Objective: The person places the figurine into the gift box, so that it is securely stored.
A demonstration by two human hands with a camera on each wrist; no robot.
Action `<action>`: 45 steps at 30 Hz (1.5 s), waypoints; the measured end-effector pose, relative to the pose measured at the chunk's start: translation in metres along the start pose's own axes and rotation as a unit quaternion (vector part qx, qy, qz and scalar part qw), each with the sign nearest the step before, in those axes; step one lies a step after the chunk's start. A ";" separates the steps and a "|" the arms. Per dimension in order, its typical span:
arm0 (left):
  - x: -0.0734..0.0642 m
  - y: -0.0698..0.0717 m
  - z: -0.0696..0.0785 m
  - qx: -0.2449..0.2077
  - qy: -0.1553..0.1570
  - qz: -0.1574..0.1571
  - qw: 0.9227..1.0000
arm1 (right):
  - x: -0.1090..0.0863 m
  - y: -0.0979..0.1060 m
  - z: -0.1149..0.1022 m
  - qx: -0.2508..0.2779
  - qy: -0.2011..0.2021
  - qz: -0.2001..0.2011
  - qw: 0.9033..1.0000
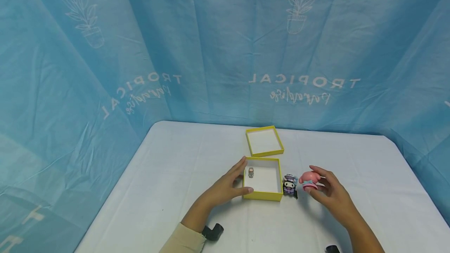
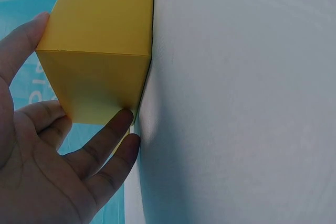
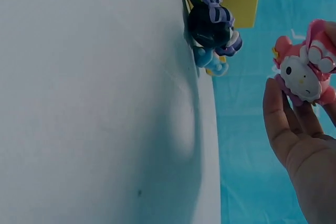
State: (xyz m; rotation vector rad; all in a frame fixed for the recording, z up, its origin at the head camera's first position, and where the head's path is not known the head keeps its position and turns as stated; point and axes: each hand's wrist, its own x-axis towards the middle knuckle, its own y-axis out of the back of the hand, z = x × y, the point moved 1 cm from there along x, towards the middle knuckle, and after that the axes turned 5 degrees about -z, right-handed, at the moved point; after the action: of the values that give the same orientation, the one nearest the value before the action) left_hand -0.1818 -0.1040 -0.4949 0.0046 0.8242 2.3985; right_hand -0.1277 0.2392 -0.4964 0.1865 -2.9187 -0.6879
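My right hand (image 1: 332, 194) holds a pink figurine (image 1: 310, 179) above the table, fingertips and thumb around it. In the right wrist view this figurine (image 3: 302, 77) shows a white face and a pink hood. My left hand (image 1: 225, 186) rests at the left side of an open yellow box (image 1: 263, 196) with a white inside. Its thumb is at the front left of the rim, and its spread fingers (image 2: 100, 150) touch the outer wall. One small figurine (image 1: 250, 172) is in the box, near its left wall. A black and purple figurine (image 1: 290, 187) stands just right of the box.
Behind the box lies its shallow yellow lid (image 1: 268, 153), inside up. A blue and yellow figurine (image 3: 207, 60) stands close to the black one in the right wrist view. White cloth covers the table (image 1: 190, 159), and a blue printed curtain (image 1: 225, 50) hangs behind it.
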 end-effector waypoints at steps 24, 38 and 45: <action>-0.001 0.000 -0.001 0.008 -0.009 0.003 1.000 | 0.006 -0.005 -0.019 -0.092 -0.043 0.015 0.995; 0.000 0.000 0.000 0.005 -0.010 0.004 1.000 | 0.013 -0.011 -0.022 -0.045 0.002 0.003 0.999; -0.001 0.000 0.000 0.007 -0.007 0.003 1.000 | 0.017 -0.017 -0.026 -0.065 -0.029 -0.005 0.997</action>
State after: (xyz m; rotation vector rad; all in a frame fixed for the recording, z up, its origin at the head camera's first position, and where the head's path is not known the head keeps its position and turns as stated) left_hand -0.1812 -0.1042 -0.4951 0.0307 0.8357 2.3962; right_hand -0.1390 0.2106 -0.4791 0.1700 -2.9158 -0.8957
